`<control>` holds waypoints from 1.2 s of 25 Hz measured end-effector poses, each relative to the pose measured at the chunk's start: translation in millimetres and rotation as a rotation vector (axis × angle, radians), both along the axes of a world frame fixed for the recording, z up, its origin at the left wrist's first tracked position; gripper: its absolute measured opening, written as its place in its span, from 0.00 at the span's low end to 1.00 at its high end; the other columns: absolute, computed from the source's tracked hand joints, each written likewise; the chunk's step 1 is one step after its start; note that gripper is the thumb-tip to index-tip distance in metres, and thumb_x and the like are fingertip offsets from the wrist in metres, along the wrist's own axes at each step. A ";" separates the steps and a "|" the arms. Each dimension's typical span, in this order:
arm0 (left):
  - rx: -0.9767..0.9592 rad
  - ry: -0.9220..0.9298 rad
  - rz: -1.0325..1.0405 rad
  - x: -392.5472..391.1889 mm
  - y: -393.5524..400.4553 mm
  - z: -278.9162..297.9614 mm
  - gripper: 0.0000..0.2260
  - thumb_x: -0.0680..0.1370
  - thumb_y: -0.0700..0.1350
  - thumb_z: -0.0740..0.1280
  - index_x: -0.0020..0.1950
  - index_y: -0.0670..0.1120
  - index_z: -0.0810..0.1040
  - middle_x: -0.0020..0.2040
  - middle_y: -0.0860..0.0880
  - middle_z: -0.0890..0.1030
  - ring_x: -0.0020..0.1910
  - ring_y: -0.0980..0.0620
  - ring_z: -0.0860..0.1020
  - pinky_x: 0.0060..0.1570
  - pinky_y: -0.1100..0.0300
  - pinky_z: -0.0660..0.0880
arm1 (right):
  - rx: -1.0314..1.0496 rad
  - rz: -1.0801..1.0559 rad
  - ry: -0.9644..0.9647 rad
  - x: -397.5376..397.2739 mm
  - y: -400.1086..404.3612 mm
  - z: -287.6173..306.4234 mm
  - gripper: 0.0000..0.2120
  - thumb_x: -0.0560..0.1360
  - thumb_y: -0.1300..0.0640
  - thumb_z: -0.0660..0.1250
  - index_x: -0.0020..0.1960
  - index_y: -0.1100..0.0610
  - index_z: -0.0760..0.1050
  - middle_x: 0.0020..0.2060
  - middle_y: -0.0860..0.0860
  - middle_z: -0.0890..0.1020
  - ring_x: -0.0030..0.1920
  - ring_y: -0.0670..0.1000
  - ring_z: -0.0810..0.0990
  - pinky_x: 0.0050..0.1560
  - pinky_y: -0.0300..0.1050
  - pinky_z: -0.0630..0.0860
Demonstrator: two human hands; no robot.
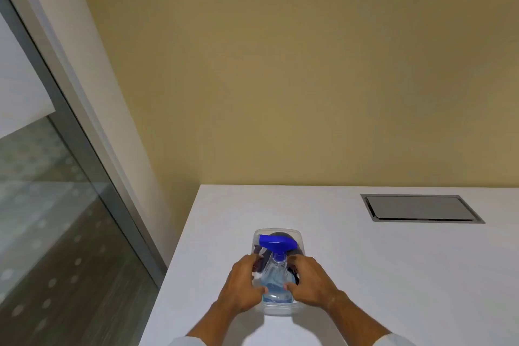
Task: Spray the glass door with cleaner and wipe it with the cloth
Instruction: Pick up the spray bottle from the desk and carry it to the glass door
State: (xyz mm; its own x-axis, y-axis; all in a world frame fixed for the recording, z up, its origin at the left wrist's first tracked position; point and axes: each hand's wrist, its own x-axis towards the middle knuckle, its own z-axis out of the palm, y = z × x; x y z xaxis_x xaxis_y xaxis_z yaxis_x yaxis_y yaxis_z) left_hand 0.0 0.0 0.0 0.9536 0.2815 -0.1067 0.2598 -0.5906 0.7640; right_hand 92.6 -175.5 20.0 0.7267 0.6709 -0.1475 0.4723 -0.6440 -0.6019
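Here, at nine o'clock of the view, the glass door (47, 205) slants down the left side in its grey metal frame (92, 132), with a frosted band across its upper part and rows of pale dots lower down. Just right of the frame runs a white wall strip (92, 59), and past it a tan wall (280, 64) fills the twelve o'clock stretch. The white table (393, 275) takes the lower right, its near-left corner close to the door frame. At six o'clock a clear plastic container (276, 310) sits on the table, and the spray bottle (276, 278) stands inside it, clear-bodied with bluish liquid and a blue trigger head (276, 244) whose nozzle points toward nine o'clock. Something dark lies in the container behind the bottle, at its twelve o'clock; whether that is the cloth cannot be told. The left hand (244, 284) curls its fingers round the container's left side, thumb toward the bottle, and the right hand (311, 281) grips the right side in the same way, so both hands clasp the container from nine and three o'clock. White sleeves (188, 341) show at the bottom edge. At two o'clock of the container, well apart, a grey rectangular hatch (421, 208) is set flush in the table top.
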 end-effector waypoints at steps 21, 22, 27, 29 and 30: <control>-0.157 0.056 0.101 12.7 -15.6 -6.2 0.33 0.66 0.39 0.77 0.65 0.56 0.67 0.49 0.64 0.77 0.47 0.58 0.80 0.36 0.75 0.74 | 0.013 -0.058 0.122 5.7 4.5 -26.0 0.27 0.71 0.53 0.75 0.67 0.53 0.70 0.60 0.50 0.79 0.57 0.50 0.79 0.60 0.42 0.78; -0.159 0.054 0.097 11.9 -15.3 -5.6 0.33 0.65 0.40 0.78 0.64 0.57 0.66 0.49 0.65 0.77 0.47 0.60 0.80 0.35 0.75 0.73 | 0.011 -0.050 0.117 6.3 3.8 -24.0 0.27 0.71 0.53 0.75 0.67 0.53 0.70 0.60 0.50 0.79 0.57 0.50 0.79 0.60 0.43 0.78; -0.164 0.032 0.099 9.1 -15.2 2.1 0.32 0.63 0.41 0.78 0.60 0.60 0.68 0.49 0.65 0.78 0.47 0.68 0.78 0.38 0.74 0.74 | 0.054 0.006 0.101 8.2 0.4 -12.7 0.27 0.69 0.53 0.76 0.65 0.53 0.71 0.57 0.49 0.81 0.54 0.49 0.80 0.56 0.41 0.80; -0.168 -0.002 0.103 9.7 -14.9 7.7 0.30 0.63 0.41 0.77 0.60 0.59 0.71 0.50 0.63 0.80 0.48 0.68 0.79 0.39 0.72 0.75 | 0.081 0.024 0.086 10.6 -1.0 -6.2 0.26 0.67 0.54 0.76 0.63 0.52 0.72 0.55 0.48 0.82 0.51 0.48 0.81 0.54 0.41 0.80; -0.178 -0.022 0.112 10.4 -14.6 11.6 0.30 0.63 0.40 0.78 0.60 0.57 0.72 0.50 0.62 0.80 0.48 0.67 0.79 0.40 0.72 0.76 | 0.095 0.026 0.076 12.6 -1.5 -1.9 0.25 0.66 0.54 0.76 0.61 0.51 0.73 0.53 0.47 0.82 0.50 0.47 0.81 0.53 0.40 0.81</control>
State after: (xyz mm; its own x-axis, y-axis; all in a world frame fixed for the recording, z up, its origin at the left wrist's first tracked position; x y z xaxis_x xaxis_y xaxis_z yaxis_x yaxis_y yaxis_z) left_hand 10.4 -14.6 11.6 0.9201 0.3644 -0.1434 0.2979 -0.4139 0.8602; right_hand 105.2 -177.0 18.0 0.6978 0.7031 -0.1370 0.4386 -0.5706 -0.6943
